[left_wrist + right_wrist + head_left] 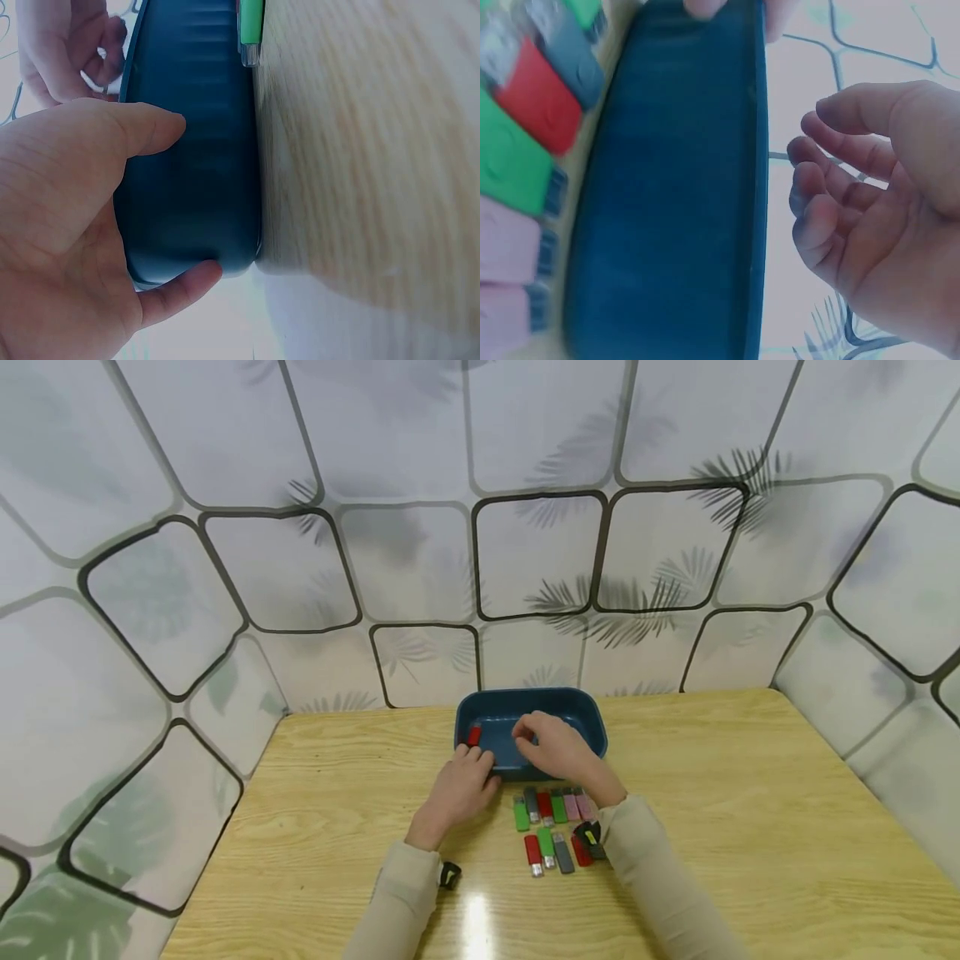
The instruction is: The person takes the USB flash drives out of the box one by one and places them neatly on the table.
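Note:
A dark blue plastic tray (528,774) stands near the back of the table. My left hand (459,783) grips its front left corner. In the left wrist view the thumb lies along the outer wall, the little finger touches the corner, and the other fingers pass behind the rim. A red USB stick (474,735) lies inside the tray at the left, by those fingertips. My right hand (555,747) hovers over the tray with loosely curled fingers; nothing shows between them in the right wrist view (877,195).
Two rows of USB sticks lie before the tray: a green stick (521,814), a pink stick (572,806), a red stick (533,853), a grey stick (562,853) and several others. My right forearm partly covers the right end. A patterned curtain (420,568) surrounds the wooden table (337,827).

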{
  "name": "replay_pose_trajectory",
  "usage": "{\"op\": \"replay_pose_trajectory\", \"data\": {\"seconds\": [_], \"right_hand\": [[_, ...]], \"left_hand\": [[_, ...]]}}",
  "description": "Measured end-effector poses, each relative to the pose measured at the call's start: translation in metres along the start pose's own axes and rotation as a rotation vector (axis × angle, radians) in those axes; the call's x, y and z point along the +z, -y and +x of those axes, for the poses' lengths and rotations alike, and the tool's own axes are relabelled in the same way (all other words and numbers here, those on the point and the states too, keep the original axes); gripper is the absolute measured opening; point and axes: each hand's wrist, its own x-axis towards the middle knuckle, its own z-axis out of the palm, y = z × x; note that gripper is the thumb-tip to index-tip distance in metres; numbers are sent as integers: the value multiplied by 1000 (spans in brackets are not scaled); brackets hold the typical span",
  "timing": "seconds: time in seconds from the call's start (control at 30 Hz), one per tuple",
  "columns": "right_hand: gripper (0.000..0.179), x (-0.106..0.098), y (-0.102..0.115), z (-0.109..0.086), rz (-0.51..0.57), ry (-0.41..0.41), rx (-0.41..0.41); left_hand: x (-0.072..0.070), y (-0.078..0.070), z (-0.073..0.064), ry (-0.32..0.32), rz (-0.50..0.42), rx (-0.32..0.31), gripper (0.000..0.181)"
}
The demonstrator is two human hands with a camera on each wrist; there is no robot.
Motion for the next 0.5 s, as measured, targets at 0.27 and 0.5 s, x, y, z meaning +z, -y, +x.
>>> {"op": "replay_pose_trajectory", "data": {"seconds": [0.27, 0.5], "right_hand": [[24, 8, -7, 36, -116, 100, 25], [35, 25, -9, 66, -275, 280, 40]], "left_hand": [[1, 1, 0, 14, 5, -8, 20], [4, 3, 1, 39, 11, -8, 21]]}}
